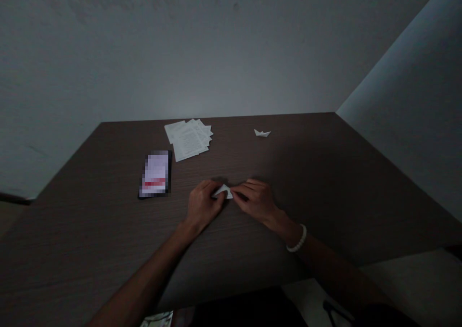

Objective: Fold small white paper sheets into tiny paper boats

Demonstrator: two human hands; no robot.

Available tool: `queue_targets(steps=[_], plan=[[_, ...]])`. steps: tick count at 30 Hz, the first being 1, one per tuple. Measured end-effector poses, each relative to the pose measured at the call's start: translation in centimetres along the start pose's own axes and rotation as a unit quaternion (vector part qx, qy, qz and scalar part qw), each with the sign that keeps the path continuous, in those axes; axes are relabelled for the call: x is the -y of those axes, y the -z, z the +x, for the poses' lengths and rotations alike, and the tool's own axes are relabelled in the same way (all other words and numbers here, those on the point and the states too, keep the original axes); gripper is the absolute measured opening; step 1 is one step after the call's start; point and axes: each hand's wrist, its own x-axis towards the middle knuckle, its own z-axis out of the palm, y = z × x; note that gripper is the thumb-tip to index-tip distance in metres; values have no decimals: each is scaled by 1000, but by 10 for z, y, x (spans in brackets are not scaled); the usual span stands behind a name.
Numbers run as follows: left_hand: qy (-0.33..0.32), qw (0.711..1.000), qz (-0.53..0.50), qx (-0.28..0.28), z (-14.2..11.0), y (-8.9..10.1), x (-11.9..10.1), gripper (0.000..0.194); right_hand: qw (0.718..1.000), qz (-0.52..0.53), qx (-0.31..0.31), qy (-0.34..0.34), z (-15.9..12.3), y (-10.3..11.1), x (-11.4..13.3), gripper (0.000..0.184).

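Between my two hands, low over the dark table, is a small folded piece of white paper (pixel 225 190) with a pointed top. My left hand (pixel 204 203) grips its left side, thumb in front and fingers behind. At the paper's right edge, my right hand (pixel 254 200) pinches it with thumb and fingertips; a white beaded bracelet (pixel 299 239) circles that wrist. Fingers cover parts of the paper on both sides. Farther back, to the right, a small folded paper boat (pixel 262 133) rests on the table.
The brown wooden table (pixel 224 255) reaches back to a grey wall (pixel 231 57). A fanned stack of printed paper sheets (pixel 189 142) lies at the back left. Nearer to me on the left is a phone (pixel 156 174) with its blurred screen lit.
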Motion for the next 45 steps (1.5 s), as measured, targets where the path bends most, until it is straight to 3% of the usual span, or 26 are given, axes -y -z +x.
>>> queue_targets(steps=[4,9,17,24,36,45], plan=[[19,999,-19,-32,1,3,-3,20,997,22,-51,-55,0,-3,-3,12],[37,996,-29,-69,2,5,-4,21,994,25,-24,-104,1,-3,-3,12],[-55,994,-38,-90,3,2,1,19,990,42,5,-134,5,1,4,12],[-133,989,-5,-65,-1,-1,1,20,986,67,12,-152,4,-4,0,14],[-153,988,-27,-26,1,-2,3,21,978,92,37,-184,2,-5,-9,15],[-176,982,-13,66,0,-3,5,24,985,99,78,-115,2,8,-17,17]])
